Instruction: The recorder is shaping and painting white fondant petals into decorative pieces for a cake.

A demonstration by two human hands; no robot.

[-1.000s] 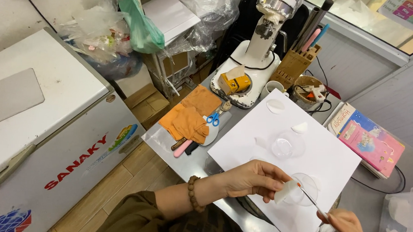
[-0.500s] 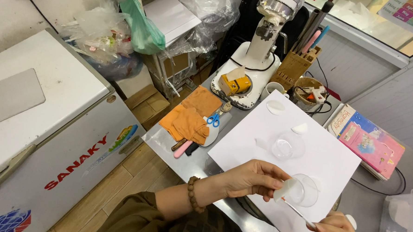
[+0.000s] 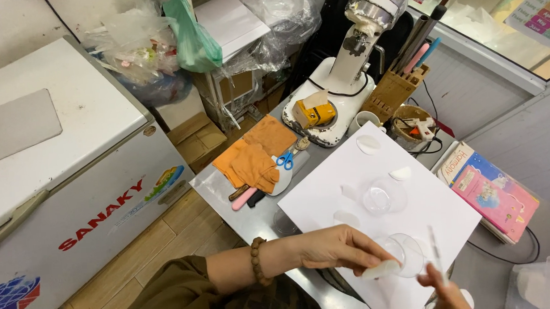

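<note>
One small white piece (image 3: 382,270) sits pinched in my left hand (image 3: 341,249), beside a clear dish (image 3: 408,255) on the white sheet (image 3: 350,170). My right hand (image 3: 443,286) pinches a thin stick (image 3: 434,249). Blue scissors (image 3: 285,159) lie well apart on the orange cloth (image 3: 256,152).

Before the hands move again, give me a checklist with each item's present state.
1. Left hand grips the white piece: ok.
2. Right hand fully in view: not ok, cut by the frame edge.
3. Thin tool held in the right hand's fingers: ok.
4. Clear cup rests on the white board: ok.
5. Second clear cup apart from both hands: ok.
6. Tool tip touching anything: cannot tell.
</note>
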